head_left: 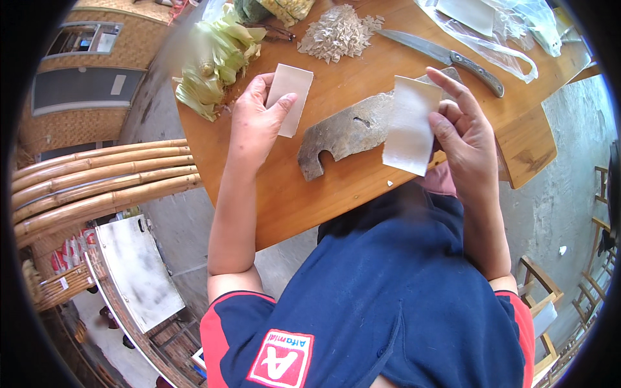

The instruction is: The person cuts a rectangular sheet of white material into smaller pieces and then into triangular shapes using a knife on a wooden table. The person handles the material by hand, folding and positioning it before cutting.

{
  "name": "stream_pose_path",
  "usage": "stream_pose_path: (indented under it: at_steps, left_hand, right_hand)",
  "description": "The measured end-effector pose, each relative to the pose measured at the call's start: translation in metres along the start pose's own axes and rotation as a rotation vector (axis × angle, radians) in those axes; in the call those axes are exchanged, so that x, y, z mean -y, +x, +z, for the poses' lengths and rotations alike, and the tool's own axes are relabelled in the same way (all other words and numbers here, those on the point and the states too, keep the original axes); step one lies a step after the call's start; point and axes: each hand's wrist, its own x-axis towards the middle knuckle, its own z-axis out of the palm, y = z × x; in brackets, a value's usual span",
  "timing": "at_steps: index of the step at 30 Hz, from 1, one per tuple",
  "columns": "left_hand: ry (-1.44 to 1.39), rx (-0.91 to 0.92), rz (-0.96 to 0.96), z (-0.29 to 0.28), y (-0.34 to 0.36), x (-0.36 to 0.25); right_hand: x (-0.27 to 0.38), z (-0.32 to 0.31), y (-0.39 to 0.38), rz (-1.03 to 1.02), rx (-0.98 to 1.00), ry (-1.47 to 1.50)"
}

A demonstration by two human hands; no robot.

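Observation:
My left hand [259,116] pinches a flat, off-white rectangular sheet [292,90] between thumb and fingers, above the wooden table [272,200]. A second, slightly larger pale sheet [409,129] is in my right hand [462,123], its index finger stretched up past the edge. Beneath that sheet lies a worn grey cutting board [349,129] with a notch at its near left end, partly hidden by the sheet and my right hand. Beyond it rests a knife [446,57] with a dark patterned handle. A heap of small cream-coloured cut pieces [337,32] lies at the far middle.
Pale green leafy husks [217,58] lie at the table's far left. A clear plastic bag [498,39] with more pale sheets sits at the far right. Bamboo poles [103,187] run beside the table on the left. Wooden chair frames [540,291] stand at the lower right.

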Motion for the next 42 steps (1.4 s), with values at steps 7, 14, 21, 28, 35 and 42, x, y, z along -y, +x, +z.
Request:
stream_pose_path:
  at_steps: [7,14,21,28,35,42]
  left_hand:
    - [0.369,-0.074,0.388,0.032,-0.028,-0.024]
    - [-0.692,0.185,-0.2,0.081,-0.076,-0.047]
    - [-0.81,0.229,-0.209,0.095,-0.08,-0.032]
    - [-0.867,0.23,-0.16,0.101,-0.077,-0.025]
    - [-1.026,0.268,-0.1,0.106,-0.08,-0.02]
    - [-1.103,0.28,-0.087,0.104,-0.08,-0.016]
  right_hand:
    - [0.004,0.011,0.004,-0.032,0.063,-0.007]
    - [-0.003,0.022,-0.002,-0.052,-0.009,0.148]
    - [-0.008,0.012,-0.008,0.031,-0.042,0.243]
    - [-0.028,0.007,-0.007,-0.435,-0.215,-0.611]
    - [-0.031,0.016,-0.004,-0.802,-0.014,-1.024]
    - [-0.025,0.016,0.001,-0.738,0.147,-1.116]
